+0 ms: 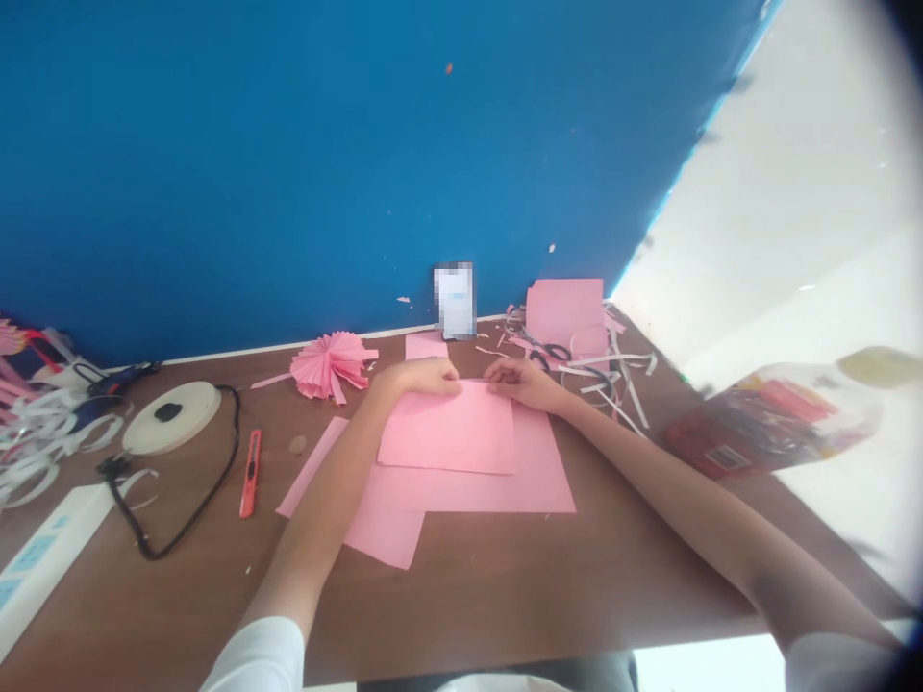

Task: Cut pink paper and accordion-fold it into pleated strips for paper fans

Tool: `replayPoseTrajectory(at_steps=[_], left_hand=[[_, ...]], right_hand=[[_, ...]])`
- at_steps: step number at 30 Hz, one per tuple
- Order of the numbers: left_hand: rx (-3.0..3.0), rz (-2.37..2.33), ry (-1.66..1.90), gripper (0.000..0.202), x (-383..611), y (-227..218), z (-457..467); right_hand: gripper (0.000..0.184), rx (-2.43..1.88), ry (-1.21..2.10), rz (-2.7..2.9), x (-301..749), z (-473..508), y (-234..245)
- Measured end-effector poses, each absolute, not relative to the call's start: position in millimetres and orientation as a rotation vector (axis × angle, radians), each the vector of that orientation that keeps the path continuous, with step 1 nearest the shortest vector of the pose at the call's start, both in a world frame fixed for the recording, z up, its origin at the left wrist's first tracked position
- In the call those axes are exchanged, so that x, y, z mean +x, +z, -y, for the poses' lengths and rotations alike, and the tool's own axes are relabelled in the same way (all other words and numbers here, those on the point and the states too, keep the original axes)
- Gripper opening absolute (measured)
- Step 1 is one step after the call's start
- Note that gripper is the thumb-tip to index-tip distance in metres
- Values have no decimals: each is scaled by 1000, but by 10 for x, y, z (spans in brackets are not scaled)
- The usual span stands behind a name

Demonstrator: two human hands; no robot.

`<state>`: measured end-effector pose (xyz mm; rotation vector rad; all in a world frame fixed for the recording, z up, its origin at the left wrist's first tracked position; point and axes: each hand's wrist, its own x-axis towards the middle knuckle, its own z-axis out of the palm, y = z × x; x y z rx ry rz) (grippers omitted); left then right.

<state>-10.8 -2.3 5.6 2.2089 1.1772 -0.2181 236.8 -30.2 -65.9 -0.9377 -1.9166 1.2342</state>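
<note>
My left hand [425,377] and my right hand [520,383] sit close together at the far edge of a pink paper sheet [447,431]. Both pinch that edge between fingers and thumb. This sheet lies on top of a larger pink sheet [534,485], and a further pink sheet [361,505] pokes out beneath at the left, partly hidden by my left forearm. A small pink piece [425,346] lies just beyond my hands. A pleated pink paper fan [328,365] rests to the left of my left hand.
An orange utility knife [249,473], a white round object with a black cord [171,416] and a white power strip [43,567] lie on the brown table [476,605] at left. Black scissors [552,358] sit among paper strips at back right, beside a plastic bag [771,418]. A blue wall [324,163] rises behind.
</note>
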Motion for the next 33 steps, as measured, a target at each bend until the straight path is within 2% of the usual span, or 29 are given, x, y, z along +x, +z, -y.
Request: replayPoseTrajectory(at_steps=[4, 11, 27, 33], left_hand=[[2267, -1344, -224, 29, -84, 74, 35], [2378, -966, -165, 26, 81, -8, 95], [2240, -1089, -174, 27, -51, -69, -3], [2197, -919, -108, 29, -92, 151, 19]], right_hand=[[29, -917, 1170, 1957, 2356, 358, -621], [26, -880, 1164, 1968, 2340, 393, -601], [20, -1010, 1045, 1798, 2328, 325, -681], [25, -946, 1038, 1858, 2361, 311, -697]])
